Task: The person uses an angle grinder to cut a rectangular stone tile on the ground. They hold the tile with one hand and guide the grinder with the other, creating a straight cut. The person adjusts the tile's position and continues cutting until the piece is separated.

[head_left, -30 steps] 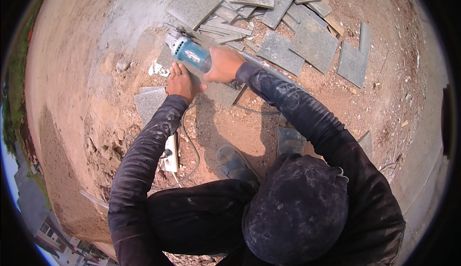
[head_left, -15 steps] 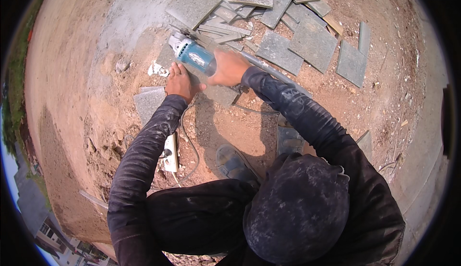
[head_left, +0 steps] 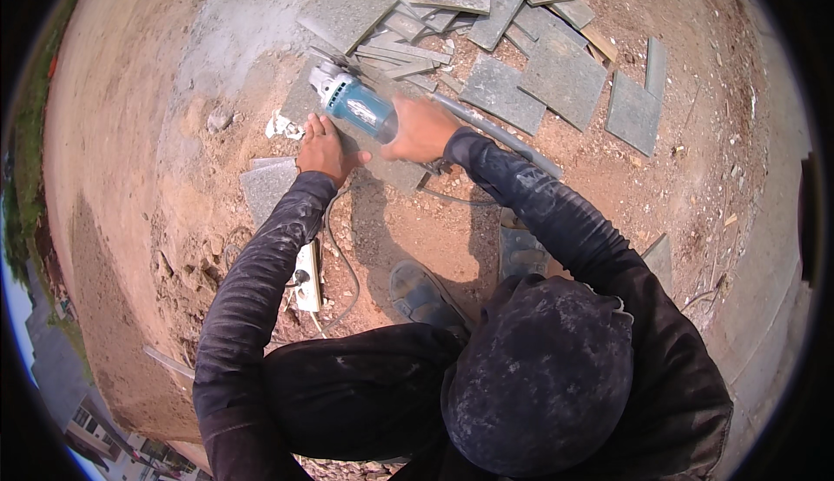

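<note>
My right hand [head_left: 423, 130] is wrapped round the rear of a teal angle grinder [head_left: 363, 108], whose pale metal head points to the far left. The grinder's disc is seen edge-on and blurred beside the head. Beneath the tool lies a grey stone tile [head_left: 300, 95], partly covered by the grinder and my hands. My left hand [head_left: 322, 148] rests flat on this tile, fingers stretched out and thumb spread, just nearer to me than the grinder. Where exactly the disc meets the tile cannot be made out.
Loose grey tiles [head_left: 565, 77] are heaped at the far side, with narrow offcuts [head_left: 395, 57] beside the grinder. A grey tube [head_left: 499, 129] lies past my right hand. Near my left forearm are a white power strip [head_left: 307, 277], a cable [head_left: 347, 260] and another tile [head_left: 268, 187].
My right hand and the grinder have shifted slightly right and toward me. The left hand stays in place on the tile.
</note>
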`<state>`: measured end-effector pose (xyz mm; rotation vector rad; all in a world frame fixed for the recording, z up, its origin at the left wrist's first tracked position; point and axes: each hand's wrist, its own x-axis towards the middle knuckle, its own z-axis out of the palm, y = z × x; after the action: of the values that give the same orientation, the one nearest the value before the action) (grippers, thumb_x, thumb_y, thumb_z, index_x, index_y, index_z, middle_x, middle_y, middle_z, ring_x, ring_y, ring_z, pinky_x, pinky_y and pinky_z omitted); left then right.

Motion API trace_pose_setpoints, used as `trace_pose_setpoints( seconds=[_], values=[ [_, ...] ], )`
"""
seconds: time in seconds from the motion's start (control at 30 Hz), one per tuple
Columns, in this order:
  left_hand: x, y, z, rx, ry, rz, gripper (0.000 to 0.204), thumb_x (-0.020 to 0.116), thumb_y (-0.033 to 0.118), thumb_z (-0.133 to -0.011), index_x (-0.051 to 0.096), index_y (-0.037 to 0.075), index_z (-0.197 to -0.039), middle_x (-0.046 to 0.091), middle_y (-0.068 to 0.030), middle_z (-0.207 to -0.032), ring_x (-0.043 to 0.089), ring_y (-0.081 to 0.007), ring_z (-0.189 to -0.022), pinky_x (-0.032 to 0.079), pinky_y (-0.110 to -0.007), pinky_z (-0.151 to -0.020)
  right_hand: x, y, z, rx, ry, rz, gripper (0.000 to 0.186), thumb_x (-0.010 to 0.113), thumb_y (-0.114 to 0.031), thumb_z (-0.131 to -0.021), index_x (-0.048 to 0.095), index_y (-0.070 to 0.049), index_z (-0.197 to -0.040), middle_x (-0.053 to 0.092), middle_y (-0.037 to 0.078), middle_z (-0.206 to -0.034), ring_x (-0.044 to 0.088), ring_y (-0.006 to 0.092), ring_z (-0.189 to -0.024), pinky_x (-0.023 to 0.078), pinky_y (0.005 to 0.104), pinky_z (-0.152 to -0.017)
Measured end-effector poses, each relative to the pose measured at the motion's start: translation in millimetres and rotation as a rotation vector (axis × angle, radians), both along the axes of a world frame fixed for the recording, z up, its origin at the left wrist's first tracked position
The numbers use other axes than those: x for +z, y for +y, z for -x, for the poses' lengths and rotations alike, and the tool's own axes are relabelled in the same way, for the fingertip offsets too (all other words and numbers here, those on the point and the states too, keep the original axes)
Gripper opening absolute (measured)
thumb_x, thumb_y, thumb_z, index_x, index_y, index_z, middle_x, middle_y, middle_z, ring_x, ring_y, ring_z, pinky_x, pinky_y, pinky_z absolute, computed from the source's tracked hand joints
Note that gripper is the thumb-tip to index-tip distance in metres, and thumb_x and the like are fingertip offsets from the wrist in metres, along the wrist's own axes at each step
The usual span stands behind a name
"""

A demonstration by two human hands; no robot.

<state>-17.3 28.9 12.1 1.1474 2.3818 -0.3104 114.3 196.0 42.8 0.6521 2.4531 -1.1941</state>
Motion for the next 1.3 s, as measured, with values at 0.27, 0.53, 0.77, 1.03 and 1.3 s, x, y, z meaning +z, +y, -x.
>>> trace_pose_setpoints(
  seconds=[0.27, 0.53, 0.77, 1.03, 1.3],
  values=[
    [1, 0, -1, 0.014, 0.005, -0.010, 0.118, 0.072, 0.066, -0.065, 0.028, -0.016, -0.138, 0.029, -0.0357, -0.144, 0.031, -0.0418, -0.136, 0.032, -0.041, -0.110, 3, 0, -7, -0.008, -0.010, 0.011, 0.065, 0.072, -0.037, -0.060, 0.052, 0.007, -0.104, 0.065, 0.028, -0.089, 0.064, 0.0417, -0.086, 0.051, 0.0441, -0.078],
    [1, 1, -1, 0.009, 0.002, 0.014, 0.120, 0.070, 0.069, -0.065, 0.027, -0.015, -0.138, 0.028, -0.0351, -0.145, 0.031, -0.0409, -0.137, 0.032, -0.041, -0.110, 0, -1, -15, -0.027, -0.003, 0.006, 0.065, 0.073, -0.037, -0.060, 0.053, 0.008, -0.103, 0.065, 0.028, -0.088, 0.065, 0.0418, -0.085, 0.051, 0.0443, -0.078],
    [1, 1, 0, 0.005, -0.002, 0.035, 0.122, 0.067, 0.073, -0.065, 0.028, -0.015, -0.139, 0.027, -0.0357, -0.145, 0.031, -0.0412, -0.137, 0.031, -0.040, -0.111, 3, 1, -23, -0.009, -0.014, 0.015, 0.064, 0.073, -0.037, -0.061, 0.053, 0.007, -0.103, 0.065, 0.027, -0.089, 0.064, 0.0416, -0.087, 0.050, 0.0442, -0.081],
    [2, 1, 1, 0.015, -0.028, 0.015, 0.121, 0.067, 0.072, -0.065, 0.027, -0.016, -0.138, 0.026, -0.0369, -0.145, 0.030, -0.0429, -0.137, 0.031, -0.041, -0.111, 8, 3, -34, -0.005, -0.024, 0.033, 0.066, 0.072, -0.038, -0.063, 0.052, 0.008, -0.105, 0.064, 0.028, -0.089, 0.065, 0.0398, -0.086, 0.051, 0.0438, -0.079],
    [-5, -6, 2, -0.050, 0.042, -0.056, 0.114, 0.070, 0.067, -0.067, 0.030, -0.014, -0.137, 0.028, -0.0386, -0.142, 0.040, -0.0443, -0.130, 0.042, -0.042, -0.101, 5, 2, -38, 0.012, -0.025, 0.036, 0.067, 0.072, -0.038, -0.063, 0.052, 0.009, -0.106, 0.064, 0.027, -0.088, 0.065, 0.0394, -0.085, 0.051, 0.0432, -0.078]
  ],
)
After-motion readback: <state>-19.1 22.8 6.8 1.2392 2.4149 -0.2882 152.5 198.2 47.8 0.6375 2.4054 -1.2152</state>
